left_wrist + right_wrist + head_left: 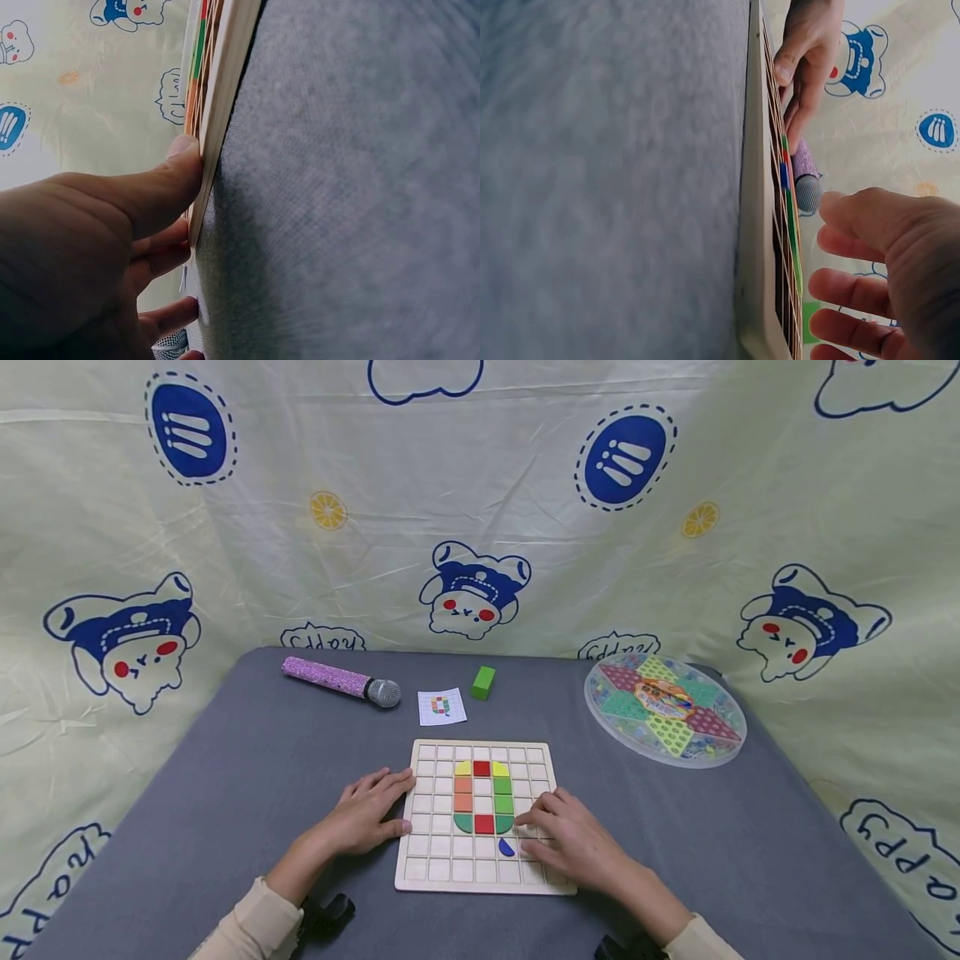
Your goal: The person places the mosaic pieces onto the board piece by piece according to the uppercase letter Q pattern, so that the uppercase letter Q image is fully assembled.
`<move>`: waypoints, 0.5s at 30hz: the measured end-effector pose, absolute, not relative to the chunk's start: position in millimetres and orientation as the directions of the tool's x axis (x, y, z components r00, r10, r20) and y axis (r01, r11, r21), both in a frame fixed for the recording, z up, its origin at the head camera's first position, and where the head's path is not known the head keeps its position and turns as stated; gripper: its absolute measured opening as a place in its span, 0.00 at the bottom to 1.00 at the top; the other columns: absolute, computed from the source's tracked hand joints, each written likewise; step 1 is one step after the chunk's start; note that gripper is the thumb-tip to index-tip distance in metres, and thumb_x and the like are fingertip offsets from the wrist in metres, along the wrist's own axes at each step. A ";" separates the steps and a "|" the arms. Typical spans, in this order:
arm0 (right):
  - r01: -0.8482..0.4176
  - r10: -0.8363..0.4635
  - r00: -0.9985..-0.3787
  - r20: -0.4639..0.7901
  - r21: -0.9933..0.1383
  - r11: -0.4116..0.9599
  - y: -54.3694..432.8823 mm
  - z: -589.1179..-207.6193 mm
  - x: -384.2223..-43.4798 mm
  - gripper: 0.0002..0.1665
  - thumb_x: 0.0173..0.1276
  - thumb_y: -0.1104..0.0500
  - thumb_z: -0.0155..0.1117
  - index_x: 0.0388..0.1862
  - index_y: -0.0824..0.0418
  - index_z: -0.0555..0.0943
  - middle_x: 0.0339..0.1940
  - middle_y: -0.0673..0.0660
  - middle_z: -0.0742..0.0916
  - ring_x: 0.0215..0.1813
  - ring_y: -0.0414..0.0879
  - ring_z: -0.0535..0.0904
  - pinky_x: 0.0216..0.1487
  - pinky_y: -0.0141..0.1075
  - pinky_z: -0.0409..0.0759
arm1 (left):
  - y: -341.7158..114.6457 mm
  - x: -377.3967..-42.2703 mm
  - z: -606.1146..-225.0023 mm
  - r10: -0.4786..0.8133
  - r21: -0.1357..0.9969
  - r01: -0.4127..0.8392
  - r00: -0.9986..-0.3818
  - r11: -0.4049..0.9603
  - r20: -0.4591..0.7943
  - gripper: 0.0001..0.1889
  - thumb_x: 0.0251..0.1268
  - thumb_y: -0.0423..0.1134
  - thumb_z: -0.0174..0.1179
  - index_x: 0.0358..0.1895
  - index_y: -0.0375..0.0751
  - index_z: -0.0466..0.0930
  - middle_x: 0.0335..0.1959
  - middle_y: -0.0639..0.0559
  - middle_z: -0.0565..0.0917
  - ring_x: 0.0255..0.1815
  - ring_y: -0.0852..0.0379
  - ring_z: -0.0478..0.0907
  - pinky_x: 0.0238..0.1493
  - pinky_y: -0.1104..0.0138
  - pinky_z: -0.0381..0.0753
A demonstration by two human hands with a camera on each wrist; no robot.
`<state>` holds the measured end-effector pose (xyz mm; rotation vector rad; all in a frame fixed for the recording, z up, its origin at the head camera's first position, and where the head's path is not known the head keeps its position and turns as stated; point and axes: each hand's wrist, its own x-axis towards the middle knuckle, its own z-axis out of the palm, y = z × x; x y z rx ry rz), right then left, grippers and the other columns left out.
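Note:
A wooden grid board (438,868) lies on the grey cloth. Coloured tiles form a ring on it: red (481,768) between two yellow corners on top, orange (463,793) down the left, green (502,795) down the right, rounded green corners beside a second red one below. Just under the lower right corner sits a dark blue rounded piece (506,847), slightly tilted. My left hand (360,817) rests at the board's left edge, thumb touching its side. Over the right part hovers my right hand (577,843), fingers loosely bent and holding nothing, close to the blue piece.
Behind the board lie a small printed card (442,718) with a coloured ring pattern and a green block (483,682). A glittery purple microphone (330,677) is at the back left. A round clear box (622,739) with a star pattern occupies the back right, near the patterned curtain.

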<state>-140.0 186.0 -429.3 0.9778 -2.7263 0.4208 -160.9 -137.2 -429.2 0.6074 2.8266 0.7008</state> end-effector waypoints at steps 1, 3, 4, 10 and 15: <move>-0.645 -0.582 -0.756 0.301 -0.191 0.740 187.7 -429.3 -140.0 0.11 0.59 0.51 0.68 0.42 0.48 0.84 0.34 0.45 0.80 0.40 0.35 0.66 0.40 0.32 0.69 | -137.2 -160.8 -429.3 0.423 0.478 0.345 -0.904 0.808 -0.063 0.33 0.63 0.47 0.60 0.71 0.44 0.61 0.73 0.49 0.62 0.75 0.39 0.51 0.67 0.38 0.50; -0.637 -0.571 -0.761 0.309 -0.189 0.747 191.0 -429.3 -140.1 0.11 0.59 0.51 0.68 0.42 0.49 0.85 0.35 0.45 0.80 0.40 0.36 0.67 0.41 0.33 0.70 | -136.9 -160.7 -429.2 0.418 0.473 0.339 -0.906 0.813 -0.069 0.33 0.63 0.47 0.60 0.71 0.44 0.61 0.73 0.49 0.62 0.75 0.40 0.51 0.67 0.39 0.50; -0.631 -0.564 -0.765 0.312 -0.186 0.753 192.5 -429.3 -140.2 0.11 0.60 0.51 0.68 0.42 0.49 0.85 0.35 0.45 0.80 0.41 0.36 0.68 0.42 0.34 0.70 | -136.8 -160.7 -429.2 0.414 0.472 0.335 -0.908 0.816 -0.072 0.33 0.63 0.47 0.60 0.71 0.45 0.61 0.73 0.49 0.62 0.75 0.40 0.51 0.67 0.39 0.50; -0.591 -0.513 -0.783 0.350 -0.163 0.790 201.8 -430.0 -140.5 0.11 0.58 0.51 0.69 0.40 0.50 0.85 0.37 0.44 0.81 0.42 0.37 0.69 0.44 0.37 0.72 | -135.6 -159.2 -427.9 0.380 0.461 0.298 -0.920 0.836 -0.095 0.33 0.63 0.49 0.60 0.71 0.47 0.62 0.73 0.50 0.62 0.75 0.41 0.52 0.68 0.41 0.51; -0.529 -0.451 -0.815 0.364 -0.152 0.835 207.8 -430.1 -141.9 0.13 0.56 0.50 0.71 0.40 0.51 0.85 0.37 0.46 0.81 0.42 0.40 0.70 0.45 0.39 0.72 | -137.0 -155.1 -425.0 0.334 0.433 0.267 -0.939 0.861 -0.084 0.36 0.62 0.51 0.59 0.72 0.46 0.60 0.73 0.49 0.61 0.75 0.41 0.52 0.68 0.41 0.52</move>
